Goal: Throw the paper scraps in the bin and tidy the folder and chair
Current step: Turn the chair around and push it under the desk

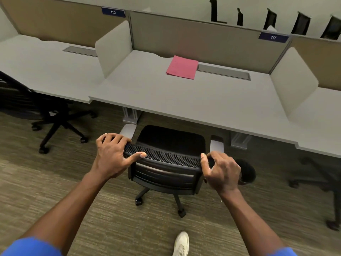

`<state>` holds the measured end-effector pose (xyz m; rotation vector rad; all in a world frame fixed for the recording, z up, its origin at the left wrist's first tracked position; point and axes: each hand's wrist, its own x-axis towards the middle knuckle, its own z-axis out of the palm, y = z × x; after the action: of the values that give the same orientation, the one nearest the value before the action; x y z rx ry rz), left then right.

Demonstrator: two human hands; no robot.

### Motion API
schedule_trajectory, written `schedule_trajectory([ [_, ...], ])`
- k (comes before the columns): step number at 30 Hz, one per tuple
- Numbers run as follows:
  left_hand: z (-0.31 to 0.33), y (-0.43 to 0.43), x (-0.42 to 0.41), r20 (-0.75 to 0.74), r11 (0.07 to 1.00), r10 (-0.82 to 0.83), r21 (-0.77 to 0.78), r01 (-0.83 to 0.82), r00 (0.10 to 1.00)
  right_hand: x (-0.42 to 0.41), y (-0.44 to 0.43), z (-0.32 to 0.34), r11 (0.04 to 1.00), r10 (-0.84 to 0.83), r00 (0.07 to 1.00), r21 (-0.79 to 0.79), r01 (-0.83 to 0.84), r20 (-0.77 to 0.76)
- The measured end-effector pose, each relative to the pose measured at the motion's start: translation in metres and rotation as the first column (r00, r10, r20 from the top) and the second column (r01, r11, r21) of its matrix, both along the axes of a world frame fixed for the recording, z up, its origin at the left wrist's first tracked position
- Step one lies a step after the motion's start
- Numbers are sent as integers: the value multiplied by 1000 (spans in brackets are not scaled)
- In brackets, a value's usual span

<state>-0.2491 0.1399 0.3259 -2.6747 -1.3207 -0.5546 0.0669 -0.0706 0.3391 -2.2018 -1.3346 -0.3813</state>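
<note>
Both hands grip the top rail of the black chair (pixel 166 159), whose seat faces twelve o'clock, partly tucked under the desk (pixel 184 100). The left hand (pixel 112 154) curls over the rail's nine o'clock end, the right hand (pixel 221 170) over its three o'clock end. The pink folder (pixel 182 67) lies flat on the desk at twelve o'clock, long axis toward one o'clock.

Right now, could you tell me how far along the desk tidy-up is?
No paper scraps show on the desk, and the pink folder lies flat near its back. The left hand and right hand grip the chair backrest; its seat is only partly under the desk. No bin is visible.
</note>
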Motion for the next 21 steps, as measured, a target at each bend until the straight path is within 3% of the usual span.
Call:
schedule_trajectory([
  [21,6,91,124,-8,996,21,-86,-21,1000,127,102,-6,1000,24,999,-17,-25,-43],
])
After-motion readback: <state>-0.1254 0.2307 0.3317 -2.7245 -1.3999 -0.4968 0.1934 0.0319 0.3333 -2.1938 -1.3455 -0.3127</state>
